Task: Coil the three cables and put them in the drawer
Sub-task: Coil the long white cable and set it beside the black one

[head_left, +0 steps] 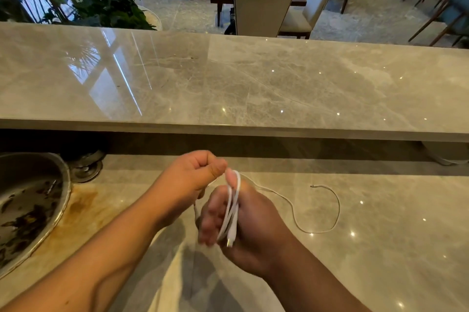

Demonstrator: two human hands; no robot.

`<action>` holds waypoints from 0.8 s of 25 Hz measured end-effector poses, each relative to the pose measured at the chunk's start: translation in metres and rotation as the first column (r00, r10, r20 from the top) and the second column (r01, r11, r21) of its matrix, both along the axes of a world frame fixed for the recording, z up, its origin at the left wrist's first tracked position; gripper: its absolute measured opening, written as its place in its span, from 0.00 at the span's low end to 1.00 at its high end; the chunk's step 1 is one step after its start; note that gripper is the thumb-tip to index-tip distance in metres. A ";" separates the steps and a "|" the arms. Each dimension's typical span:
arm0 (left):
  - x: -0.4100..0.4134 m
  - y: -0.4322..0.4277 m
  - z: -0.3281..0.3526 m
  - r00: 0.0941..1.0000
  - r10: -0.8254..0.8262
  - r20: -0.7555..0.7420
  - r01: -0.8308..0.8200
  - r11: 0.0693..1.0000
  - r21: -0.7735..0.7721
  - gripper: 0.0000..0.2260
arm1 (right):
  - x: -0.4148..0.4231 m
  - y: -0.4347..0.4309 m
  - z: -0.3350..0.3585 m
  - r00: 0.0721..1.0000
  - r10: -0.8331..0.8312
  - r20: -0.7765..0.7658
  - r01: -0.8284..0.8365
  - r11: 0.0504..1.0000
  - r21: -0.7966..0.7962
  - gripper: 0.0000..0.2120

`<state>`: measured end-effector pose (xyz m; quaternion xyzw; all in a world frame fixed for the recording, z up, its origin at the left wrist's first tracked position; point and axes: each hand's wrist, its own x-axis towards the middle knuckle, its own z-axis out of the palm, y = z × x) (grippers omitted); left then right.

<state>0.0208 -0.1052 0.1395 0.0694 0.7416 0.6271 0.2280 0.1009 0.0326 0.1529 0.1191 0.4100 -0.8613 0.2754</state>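
A white cable (pixel 232 212) is looped around the fingers of my right hand (pixel 253 230), with its white plug hanging at the palm's lower edge. My left hand (pixel 190 179) pinches the same cable at the top of the loops, fingers closed on it. The cable's loose tail (pixel 332 220) curves over the lower marble counter (pixel 380 248) to the right and ends in a small metal tip near the back. No other cable and no drawer is visible.
A metal sink (pixel 30 207) with dark stains sits at the left, with rusty marks on the counter beside it. A raised marble bar top (pixel 228 83) runs across behind my hands. Beyond it stand chairs, tables and a plant.
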 end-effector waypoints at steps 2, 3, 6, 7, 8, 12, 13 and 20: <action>0.005 0.002 -0.005 1.000 -0.002 0.020 0.002 1.000 -0.020 0.19 | -0.001 0.000 -0.001 0.992 -0.107 0.072 0.107 0.994 -0.004 0.33; 0.005 0.003 -0.006 1.000 -0.004 0.014 0.005 0.999 -0.037 0.20 | 0.000 0.000 -0.001 0.990 -0.116 0.078 0.117 0.993 -0.005 0.32; 0.000 0.005 -0.003 0.997 0.071 0.025 -0.070 0.997 -0.038 0.16 | 0.001 0.002 -0.003 0.974 -0.170 0.147 0.180 0.982 -0.057 0.33; -0.002 0.003 -0.001 0.994 0.103 0.040 -0.101 0.994 -0.045 0.16 | 0.001 0.002 -0.003 0.967 -0.191 0.169 0.204 0.977 -0.068 0.33; -0.002 0.004 0.000 0.992 0.117 0.036 -0.114 0.990 -0.082 0.15 | 0.002 0.003 -0.003 0.967 -0.194 0.165 0.207 0.976 -0.067 0.33; 0.015 0.015 -0.003 0.978 0.063 0.199 -0.039 0.992 -0.121 0.15 | -0.001 0.002 0.000 0.986 -0.025 -0.168 0.043 0.994 0.100 0.24; 0.023 0.019 -0.002 0.970 0.068 0.235 -0.046 0.994 -0.097 0.17 | -0.005 0.007 -0.002 0.966 -0.011 -0.257 0.061 0.981 0.184 0.22; 0.049 0.028 0.013 0.813 -0.564 -0.145 0.181 0.483 -0.857 0.15 | -0.030 0.042 -0.031 0.940 -0.033 -0.341 0.234 0.788 0.569 0.22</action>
